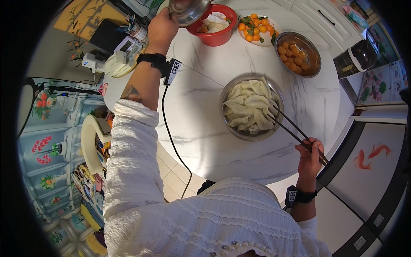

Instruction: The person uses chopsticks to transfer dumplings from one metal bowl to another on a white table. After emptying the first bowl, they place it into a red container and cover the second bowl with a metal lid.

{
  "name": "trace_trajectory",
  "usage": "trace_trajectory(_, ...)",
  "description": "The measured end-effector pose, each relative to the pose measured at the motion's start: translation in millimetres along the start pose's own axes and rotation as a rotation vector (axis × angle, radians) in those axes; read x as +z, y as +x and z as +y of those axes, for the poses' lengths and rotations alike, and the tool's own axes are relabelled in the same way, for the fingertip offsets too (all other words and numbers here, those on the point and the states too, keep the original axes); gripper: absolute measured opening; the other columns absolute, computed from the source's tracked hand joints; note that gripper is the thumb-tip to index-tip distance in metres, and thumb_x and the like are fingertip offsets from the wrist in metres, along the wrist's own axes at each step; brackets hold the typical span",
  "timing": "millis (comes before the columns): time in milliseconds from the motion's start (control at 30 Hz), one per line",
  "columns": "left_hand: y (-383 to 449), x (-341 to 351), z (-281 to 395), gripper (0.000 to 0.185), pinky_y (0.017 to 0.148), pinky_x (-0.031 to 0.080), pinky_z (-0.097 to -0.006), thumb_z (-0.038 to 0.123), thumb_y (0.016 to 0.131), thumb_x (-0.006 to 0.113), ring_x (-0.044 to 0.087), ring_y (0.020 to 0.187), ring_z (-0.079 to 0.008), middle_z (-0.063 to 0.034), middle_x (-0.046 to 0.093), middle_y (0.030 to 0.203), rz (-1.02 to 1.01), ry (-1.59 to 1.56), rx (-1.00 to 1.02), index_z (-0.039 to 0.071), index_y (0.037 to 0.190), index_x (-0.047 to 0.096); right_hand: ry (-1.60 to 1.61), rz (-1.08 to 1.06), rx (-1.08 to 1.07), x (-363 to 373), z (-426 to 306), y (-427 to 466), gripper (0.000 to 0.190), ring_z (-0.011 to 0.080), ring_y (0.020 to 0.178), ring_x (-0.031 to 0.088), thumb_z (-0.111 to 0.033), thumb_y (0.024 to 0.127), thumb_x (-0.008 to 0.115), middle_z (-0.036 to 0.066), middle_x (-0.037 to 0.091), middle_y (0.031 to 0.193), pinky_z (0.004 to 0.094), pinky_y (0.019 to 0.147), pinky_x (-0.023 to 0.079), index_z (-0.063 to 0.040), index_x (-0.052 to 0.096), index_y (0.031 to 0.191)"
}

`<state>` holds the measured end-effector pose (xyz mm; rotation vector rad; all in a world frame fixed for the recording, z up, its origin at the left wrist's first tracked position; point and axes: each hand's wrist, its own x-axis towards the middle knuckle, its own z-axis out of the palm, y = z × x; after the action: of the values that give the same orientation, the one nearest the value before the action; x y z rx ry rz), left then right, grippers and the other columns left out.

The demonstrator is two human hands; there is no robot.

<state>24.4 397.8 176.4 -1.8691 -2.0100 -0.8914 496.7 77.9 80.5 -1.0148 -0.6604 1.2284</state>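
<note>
My left hand grips the rim of a metal bowl at the top of the view, tilted over the edge of a red plastic basin. White crumpled paper and scraps lie inside the basin. In my right hand is a pair of dark chopsticks. Their tips touch the dumplings heaped in a round stainless steel dish in the middle of the table. What the tilted bowl holds inside is hard to make out.
The round marble-patterned table bears a plate of small oranges with leaves and a metal bowl of round orange-brown balls. A pen holder and a white charger stand at left. A cable hangs from my left wrist. A cream chair is at left.
</note>
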Motion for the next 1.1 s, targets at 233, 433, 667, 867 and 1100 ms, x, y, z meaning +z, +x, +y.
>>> trace_trajectory(233,-2.5,-2.5,3.1,0.021,0.076,0.051,-0.0519,0.026,0.09,0.056,0.064,0.086,-0.0434,-0.0217,0.068,0.088,0.007,-0.014,0.014,0.006,0.094,0.061,0.012,0.013,0.009,-0.2,1.3,-0.6,0.021,0.0212,0.086,0.068,-0.019,0.104,0.047,0.012,0.066,0.099,0.0376,0.077,0.06,-0.001,0.057,0.109)
trace_trajectory(433,-1.8,-5.4,4.8,0.021,0.076,0.051,-0.052,0.026,0.089,0.057,0.064,0.086,-0.0435,-0.0218,0.068,0.087,0.008,0.016,0.022,0.006,0.092,0.061,0.003,0.007,0.005,0.0,0.8,-0.6,0.021,0.0217,0.084,0.069,-0.019,0.104,0.047,0.012,0.067,0.099,0.0376,0.077,0.06,-0.001,0.057,0.109)
trace_trajectory(667,-3.0,-4.0,1.8,0.022,0.076,0.052,-0.0518,0.026,0.089,0.056,0.064,0.086,-0.0443,-0.0222,0.068,0.088,0.035,-0.015,0.058,0.005,0.091,0.06,-0.003,-0.032,0.0,-2.1,1.1,-0.7,0.023,0.0217,0.088,0.068,-0.021,0.104,0.047,0.012,0.066,0.101,0.038,0.078,0.06,-0.002,0.057,0.112)
trace_trajectory(867,-7.8,-1.8,-2.3,0.022,0.077,0.051,-0.0519,0.027,0.089,0.056,0.063,0.087,-0.0444,-0.0225,0.068,0.089,0.042,-0.036,0.074,0.005,0.091,0.06,0.012,-0.008,-0.003,-1.1,1.3,-1.9,0.021,0.0207,0.086,0.069,-0.019,0.103,0.049,0.012,0.067,0.099,0.0368,0.077,0.061,-0.002,0.058,0.109)
trace_trajectory(1100,-14.5,-3.0,-2.9,0.023,0.077,0.051,-0.0528,0.028,0.089,0.057,0.063,0.087,-0.0442,-0.0224,0.068,0.088,0.011,-0.019,0.006,0.005,0.091,0.06,-0.004,-0.007,-0.001,-1.1,0.8,-2.3,0.021,0.02,0.088,0.068,-0.019,0.103,0.049,0.012,0.067,0.099,0.0366,0.077,0.061,-0.001,0.058,0.109)
